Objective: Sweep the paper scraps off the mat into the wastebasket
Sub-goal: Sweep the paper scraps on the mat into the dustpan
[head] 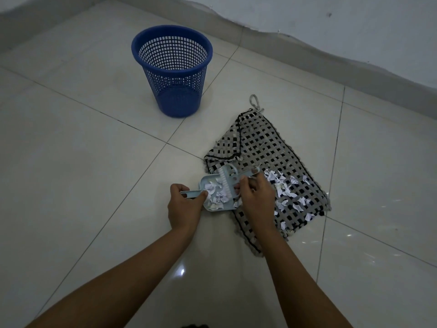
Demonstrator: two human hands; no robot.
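A woven black-and-grey mat (262, 147) lies on the tiled floor, with several white paper scraps (289, 192) strewn over its near right part. My left hand (183, 207) grips the handle of a pale blue dustpan (209, 179) set at the mat's left edge; scraps lie heaped inside it. My right hand (256, 197) grips a small pale blue brush (236, 177) whose white bristles stand at the pan's mouth. The blue mesh wastebasket (173, 67) stands upright on the floor, beyond the mat to the left.
A grey skirting board and pale wall (331, 31) run along the back. The mat's far left corner is folded over, and a cord loop (255, 101) sticks out at its far end. Bare floor tiles (82, 162) lie all around.
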